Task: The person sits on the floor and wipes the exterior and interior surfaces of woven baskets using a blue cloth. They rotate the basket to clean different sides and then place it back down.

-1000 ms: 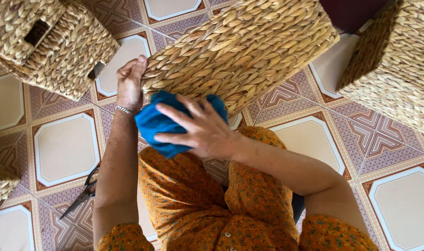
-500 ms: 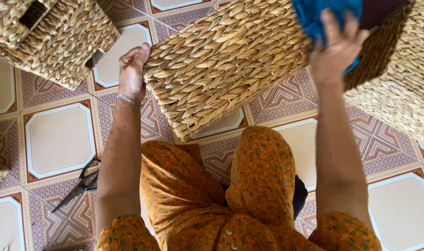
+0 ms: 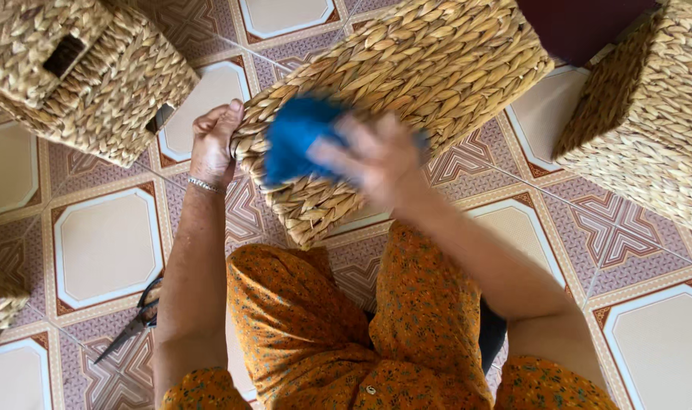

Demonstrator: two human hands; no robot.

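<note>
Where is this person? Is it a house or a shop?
Probably a home or small craft workspace. The person sits on a patterned floor of brown and cream tiles, several woven straw baskets stand around, and dark scissors lie on the floor. The right hand rubs one basket with a blue cloth.

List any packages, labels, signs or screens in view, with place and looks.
None in view: no packaging, label, sign or screen.
What shows instead: woven straw baskets on a patterned tile floor, a blue cloth in the right hand, and scissors at lower left.
</note>
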